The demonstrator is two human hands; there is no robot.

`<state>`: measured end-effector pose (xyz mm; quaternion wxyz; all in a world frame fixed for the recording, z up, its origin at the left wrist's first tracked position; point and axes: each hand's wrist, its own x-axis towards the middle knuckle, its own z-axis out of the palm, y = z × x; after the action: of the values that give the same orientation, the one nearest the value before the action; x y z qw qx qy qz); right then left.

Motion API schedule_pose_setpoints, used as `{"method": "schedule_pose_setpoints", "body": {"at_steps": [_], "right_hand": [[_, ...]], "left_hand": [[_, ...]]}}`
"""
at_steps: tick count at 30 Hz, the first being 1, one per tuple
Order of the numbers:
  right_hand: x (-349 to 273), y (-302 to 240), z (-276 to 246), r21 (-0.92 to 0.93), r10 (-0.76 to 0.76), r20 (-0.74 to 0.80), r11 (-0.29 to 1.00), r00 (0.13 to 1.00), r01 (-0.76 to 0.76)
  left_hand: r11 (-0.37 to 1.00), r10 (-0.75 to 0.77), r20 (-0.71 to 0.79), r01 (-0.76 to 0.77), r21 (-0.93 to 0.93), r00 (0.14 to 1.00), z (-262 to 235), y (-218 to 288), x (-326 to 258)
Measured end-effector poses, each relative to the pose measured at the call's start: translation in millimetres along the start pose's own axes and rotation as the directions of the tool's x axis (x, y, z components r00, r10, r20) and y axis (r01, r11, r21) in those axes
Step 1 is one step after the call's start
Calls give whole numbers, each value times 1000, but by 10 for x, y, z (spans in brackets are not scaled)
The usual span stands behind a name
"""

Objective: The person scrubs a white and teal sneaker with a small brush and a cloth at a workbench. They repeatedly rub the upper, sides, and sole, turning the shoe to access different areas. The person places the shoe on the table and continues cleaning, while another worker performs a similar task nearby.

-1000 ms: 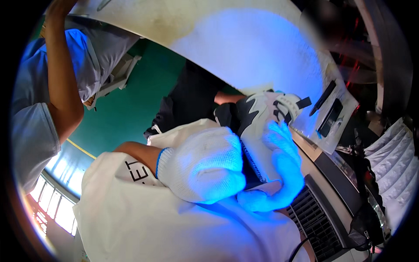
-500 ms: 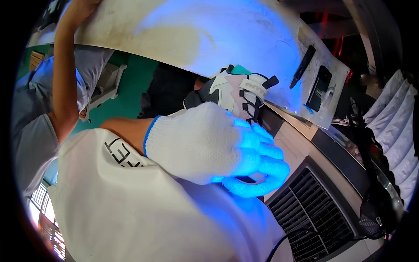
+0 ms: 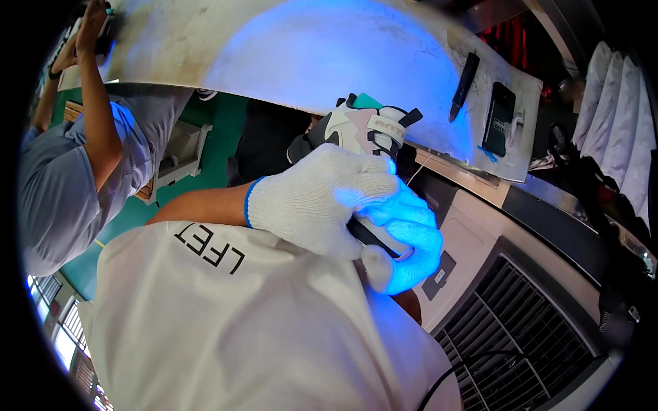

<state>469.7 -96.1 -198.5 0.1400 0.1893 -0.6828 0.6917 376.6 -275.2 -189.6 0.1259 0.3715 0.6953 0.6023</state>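
Note:
A white, pink and black sneaker (image 3: 351,132) with a teal patch by its opening is held over my lap, just off the near edge of the workbench. My left hand (image 3: 308,195), in a white knit glove with a blue cuff edge, lies across the middle of the shoe, fingers curled round it. My right hand (image 3: 415,236), also gloved and lit blue, is closed round the front end, where a strip of dark and pale sole shows between the gloves. The fingers of both hands overlap, and most of the shoe's front is hidden beneath them.
On the workbench (image 3: 274,65), under blue light, lie a black-handled knife (image 3: 465,88) and a dark phone (image 3: 500,118). A grilled appliance (image 3: 514,329) stands at my right with a black cable. At the left, another person (image 3: 89,164) reaches over the bench. White ribbed ducting (image 3: 620,123) hangs far right.
My hands and the shoe have shifted slightly; the gloved fingers have closed in round the front, exposing the sole strip. The other person's arm has moved left, and both their forearms show now.

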Motion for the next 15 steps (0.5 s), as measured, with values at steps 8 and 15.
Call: {"method": "schedule_pose_setpoints", "body": {"at_steps": [8, 15], "right_hand": [[-132, 200, -248, 164, 36, -20, 986, 999, -32], [46, 23, -283, 21, 91, 6, 996, 996, -91]], "left_hand": [[998, -57, 76, 59, -25, 995, -27, 48, 28], [999, -26, 65, 27, -27, 998, -22, 14, 50]]}}
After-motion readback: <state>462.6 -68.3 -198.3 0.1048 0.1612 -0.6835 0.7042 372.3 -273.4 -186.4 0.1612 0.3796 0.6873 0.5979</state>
